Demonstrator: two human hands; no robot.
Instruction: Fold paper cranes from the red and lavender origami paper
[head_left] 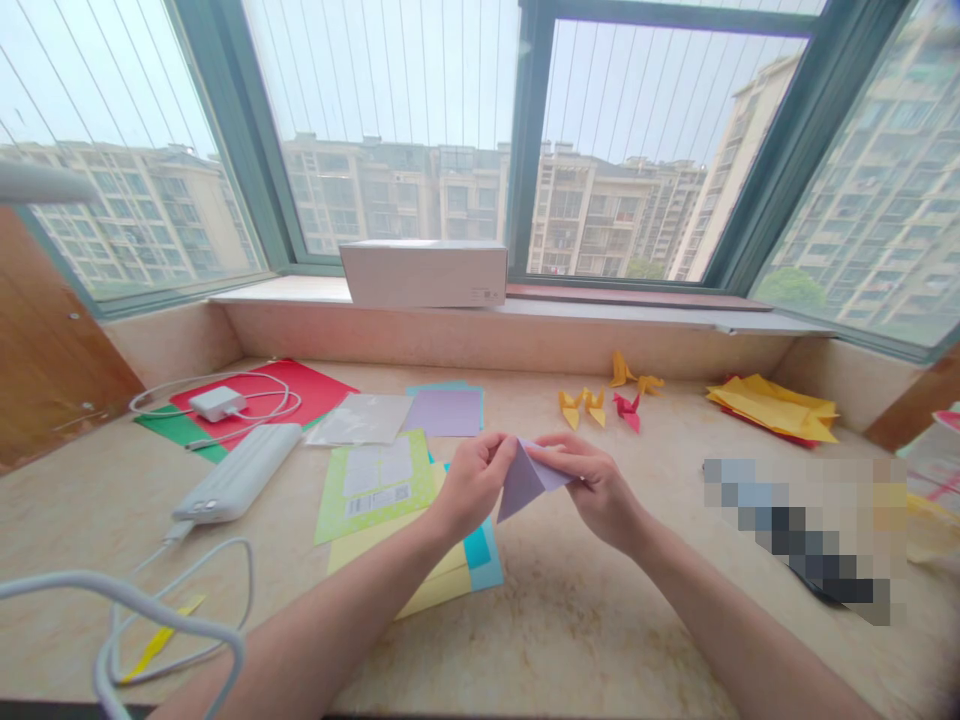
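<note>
"Starting nearest, what lies at lower left?"

"A looped white cable (135, 598), well apart from both hands."

"And the grip?"

"Mid-frame, the purple paper (520, 492) is held up between the 2 hands. The left hand (474, 482) pinches it near its upper point, thumb against forefinger; the right hand (598, 480) grasps the right-hand edge, fingers stretched along it. A pointed corner hangs down toward lower centre."

"How would you get that fold clean?"

"I'd keep the left pinch firm, line up the edges before pressing, then slide a fingertip outward along the crease. Pressing on the bare tabletop (600, 620) should sharpen it. The fingers hide part of the sheet, so I can't tell how many layers they hold."

"Farther off?"

"Left of centre, a light green packet (379, 490); beyond the hands, right of centre, 4 yellow folded figures (595, 408) and 1 red folded figure (628, 412); then, at upper centre, a long white box (424, 277) on the sill (281, 289)."
</note>
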